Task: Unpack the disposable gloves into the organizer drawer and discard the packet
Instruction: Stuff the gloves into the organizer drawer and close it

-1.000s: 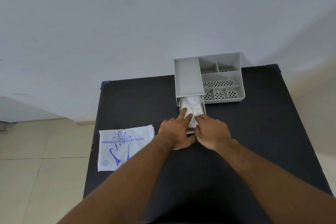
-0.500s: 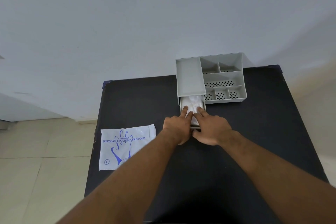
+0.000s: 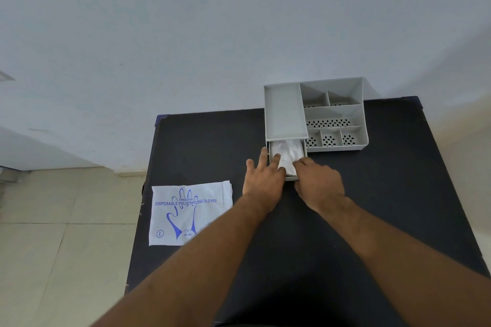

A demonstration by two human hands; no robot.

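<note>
A grey plastic organizer stands at the far side of the black table. Its drawer is pulled part way out toward me and holds a wad of clear white disposable gloves. My left hand lies at the drawer's left front corner, fingers spread, two fingertips touching the gloves. My right hand covers the drawer's right front corner, fingers curled against its front. The flat white packet, printed in blue with a glove outline, lies at the table's left edge.
The organizer's right half has several open compartments with perforated floors. A pale wall rises right behind the table. Tiled floor shows to the left, below the table's edge.
The drawer has slid further in, so less of the gloves shows. My left hand's fingers have spread apart at the drawer's left side; my right hand stays at the front.
</note>
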